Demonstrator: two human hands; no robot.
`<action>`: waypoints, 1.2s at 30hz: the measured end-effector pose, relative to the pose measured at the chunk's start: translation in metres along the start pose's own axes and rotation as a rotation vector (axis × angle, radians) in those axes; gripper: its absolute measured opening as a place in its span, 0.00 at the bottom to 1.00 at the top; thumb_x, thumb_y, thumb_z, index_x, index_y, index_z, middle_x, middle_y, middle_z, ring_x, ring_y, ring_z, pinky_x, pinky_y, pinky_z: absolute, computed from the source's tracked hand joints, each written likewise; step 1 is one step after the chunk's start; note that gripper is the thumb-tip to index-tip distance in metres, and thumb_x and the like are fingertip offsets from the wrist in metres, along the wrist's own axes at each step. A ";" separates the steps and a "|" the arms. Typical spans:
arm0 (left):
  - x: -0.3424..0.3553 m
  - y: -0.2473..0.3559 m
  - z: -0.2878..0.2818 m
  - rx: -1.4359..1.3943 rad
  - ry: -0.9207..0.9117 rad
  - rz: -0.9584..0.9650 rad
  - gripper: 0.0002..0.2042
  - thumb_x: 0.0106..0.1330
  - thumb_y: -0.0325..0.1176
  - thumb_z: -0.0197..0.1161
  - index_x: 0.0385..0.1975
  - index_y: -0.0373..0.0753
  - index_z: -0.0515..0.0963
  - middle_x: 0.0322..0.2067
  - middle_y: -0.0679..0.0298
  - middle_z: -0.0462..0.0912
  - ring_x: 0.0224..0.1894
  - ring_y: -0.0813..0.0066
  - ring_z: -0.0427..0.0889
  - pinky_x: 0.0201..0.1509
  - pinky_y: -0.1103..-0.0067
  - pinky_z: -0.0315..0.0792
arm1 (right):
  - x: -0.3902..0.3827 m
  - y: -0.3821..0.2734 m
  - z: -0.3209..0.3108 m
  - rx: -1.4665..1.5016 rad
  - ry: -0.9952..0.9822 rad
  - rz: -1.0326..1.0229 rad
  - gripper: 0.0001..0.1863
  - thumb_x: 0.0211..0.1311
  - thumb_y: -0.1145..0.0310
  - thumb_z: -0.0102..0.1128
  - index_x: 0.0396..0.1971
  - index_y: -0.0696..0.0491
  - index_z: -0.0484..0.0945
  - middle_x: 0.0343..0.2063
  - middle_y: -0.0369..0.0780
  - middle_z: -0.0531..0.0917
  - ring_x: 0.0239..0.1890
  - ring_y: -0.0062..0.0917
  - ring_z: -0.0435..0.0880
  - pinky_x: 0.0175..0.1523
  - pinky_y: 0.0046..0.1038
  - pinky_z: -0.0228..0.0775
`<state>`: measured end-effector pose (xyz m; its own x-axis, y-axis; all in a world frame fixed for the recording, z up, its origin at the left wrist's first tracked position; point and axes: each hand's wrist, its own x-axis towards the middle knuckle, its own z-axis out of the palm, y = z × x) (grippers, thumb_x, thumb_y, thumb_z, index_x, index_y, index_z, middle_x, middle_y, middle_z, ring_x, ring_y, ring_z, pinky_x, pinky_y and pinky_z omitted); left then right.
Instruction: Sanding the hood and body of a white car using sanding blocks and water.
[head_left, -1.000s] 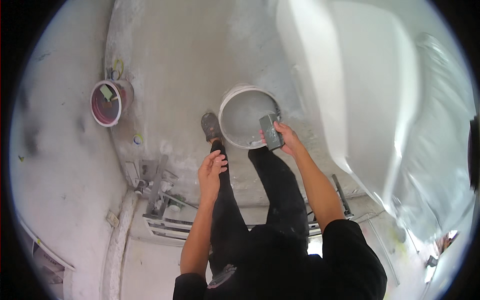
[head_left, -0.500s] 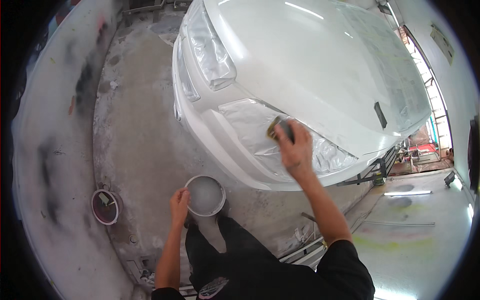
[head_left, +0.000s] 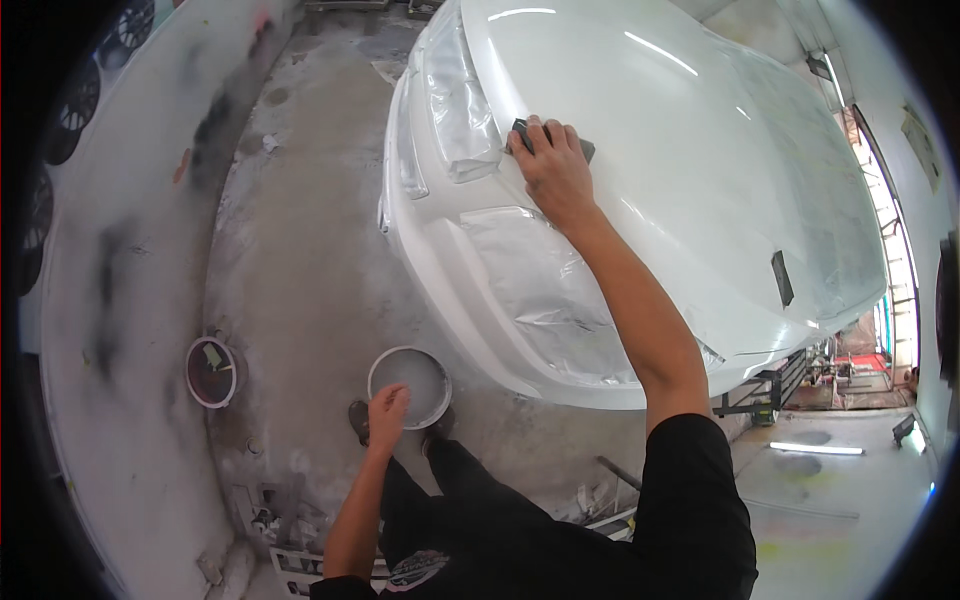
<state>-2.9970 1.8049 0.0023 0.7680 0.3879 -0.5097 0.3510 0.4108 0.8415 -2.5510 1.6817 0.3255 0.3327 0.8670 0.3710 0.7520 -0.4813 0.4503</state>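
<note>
My right hand point(head_left: 553, 172) presses a dark sanding block point(head_left: 583, 148) flat against the white car hood point(head_left: 680, 170), close to the masked headlight point(head_left: 455, 110). Most of the block is hidden under my fingers. My left hand point(head_left: 387, 410) hangs down at the near rim of a white bucket point(head_left: 402, 362) on the floor, fingers loosely curled and holding nothing. Clear masking film point(head_left: 540, 290) covers the car's grille area below my right forearm.
A small pink-rimmed tub point(head_left: 196, 385) stands on the dusty concrete floor to the left. A second dark block point(head_left: 782, 278) lies on the hood at the right. Metal stands point(head_left: 765, 395) and floor grating point(head_left: 290, 560) sit near my legs.
My right hand carried the sanding block from the bucket up onto the hood, then further along it toward the headlight. My left hand stayed beside the bucket.
</note>
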 end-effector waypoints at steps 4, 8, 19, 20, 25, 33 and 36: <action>-0.003 0.012 0.003 -0.083 0.003 0.034 0.14 0.83 0.34 0.64 0.58 0.33 0.86 0.45 0.65 0.90 0.44 0.78 0.87 0.47 0.78 0.81 | -0.103 0.002 -0.023 0.055 0.077 -0.009 0.21 0.64 0.74 0.67 0.58 0.54 0.86 0.67 0.49 0.80 0.65 0.48 0.79 0.67 0.53 0.73; 0.006 0.017 -0.017 -0.113 0.075 0.083 0.14 0.83 0.34 0.63 0.59 0.34 0.86 0.44 0.66 0.90 0.44 0.78 0.87 0.47 0.78 0.81 | -0.149 0.010 -0.047 0.027 0.105 0.029 0.25 0.60 0.75 0.70 0.59 0.53 0.86 0.69 0.51 0.79 0.64 0.51 0.80 0.65 0.58 0.74; 0.008 0.014 -0.009 -0.136 0.084 -0.094 0.13 0.84 0.36 0.63 0.57 0.35 0.86 0.45 0.64 0.91 0.46 0.76 0.89 0.49 0.75 0.82 | -0.132 0.004 -0.027 0.009 0.054 -0.006 0.23 0.65 0.72 0.65 0.61 0.53 0.86 0.66 0.49 0.81 0.63 0.49 0.80 0.66 0.55 0.74; 0.007 0.013 -0.013 -0.147 0.086 -0.092 0.13 0.84 0.36 0.63 0.57 0.35 0.86 0.45 0.64 0.91 0.46 0.76 0.89 0.49 0.75 0.82 | -0.150 0.008 -0.034 0.015 0.041 0.011 0.24 0.66 0.72 0.65 0.62 0.53 0.86 0.69 0.49 0.80 0.65 0.50 0.79 0.66 0.56 0.74; 0.031 0.004 -0.015 -0.009 0.045 -0.071 0.14 0.84 0.37 0.63 0.58 0.35 0.86 0.44 0.64 0.91 0.47 0.75 0.89 0.49 0.76 0.82 | 0.019 -0.009 0.009 -0.006 0.063 -0.067 0.17 0.65 0.72 0.63 0.53 0.53 0.86 0.58 0.47 0.84 0.58 0.43 0.81 0.67 0.47 0.73; 0.044 0.014 -0.043 -0.033 0.111 -0.029 0.13 0.84 0.37 0.63 0.59 0.38 0.86 0.42 0.66 0.90 0.43 0.78 0.88 0.47 0.77 0.82 | -0.105 0.000 -0.021 -0.034 0.067 -0.080 0.18 0.65 0.70 0.65 0.54 0.55 0.87 0.62 0.49 0.83 0.63 0.48 0.80 0.67 0.53 0.74; 0.043 -0.020 -0.089 -0.064 0.250 -0.102 0.12 0.84 0.36 0.63 0.57 0.38 0.86 0.40 0.66 0.89 0.41 0.79 0.87 0.44 0.78 0.81 | -0.091 -0.002 -0.008 -0.003 0.082 -0.092 0.18 0.67 0.70 0.64 0.54 0.56 0.87 0.68 0.51 0.80 0.65 0.51 0.79 0.67 0.56 0.74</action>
<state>-3.0184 1.8866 -0.0524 0.5716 0.5299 -0.6265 0.3790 0.5067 0.7744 -2.5870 1.6025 0.2974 0.2150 0.8941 0.3929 0.7753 -0.4009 0.4880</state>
